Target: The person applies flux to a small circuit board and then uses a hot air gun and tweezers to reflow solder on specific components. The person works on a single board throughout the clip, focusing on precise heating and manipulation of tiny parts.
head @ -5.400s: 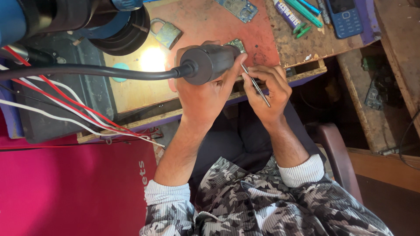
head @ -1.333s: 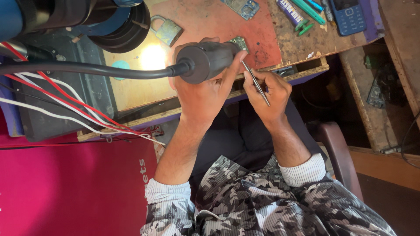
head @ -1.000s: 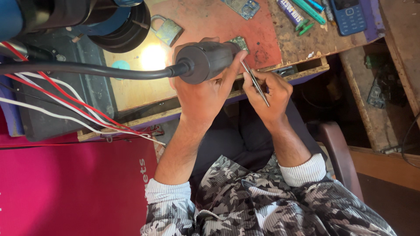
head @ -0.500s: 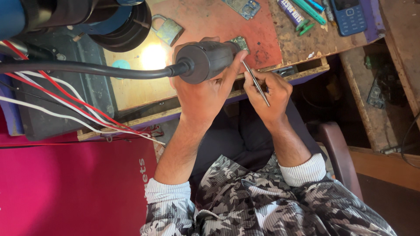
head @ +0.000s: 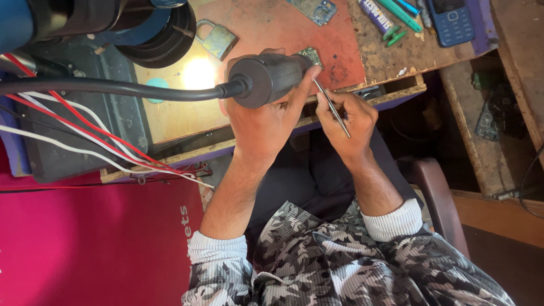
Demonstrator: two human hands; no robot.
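My left hand [head: 266, 122] is wrapped around the thick black handle of a hot-air tool [head: 271, 76], whose black hose [head: 113, 88] runs off to the left. The tool's front end points at a small green circuit board [head: 310, 55] lying at the near edge of a red work mat [head: 283, 28]. My right hand [head: 347, 116] pinches thin metal tweezers [head: 332, 106], and their tip reaches up to the same board. The two hands sit close together at the wooden bench's front edge.
A brass padlock [head: 218, 38], a second circuit board [head: 315, 8], green-handled tools [head: 396, 17] and a blue keypad phone [head: 450, 20] lie on the bench. Red and white wires [head: 85, 133] trail at left over a dark case. A magenta surface [head: 85, 243] fills the lower left.
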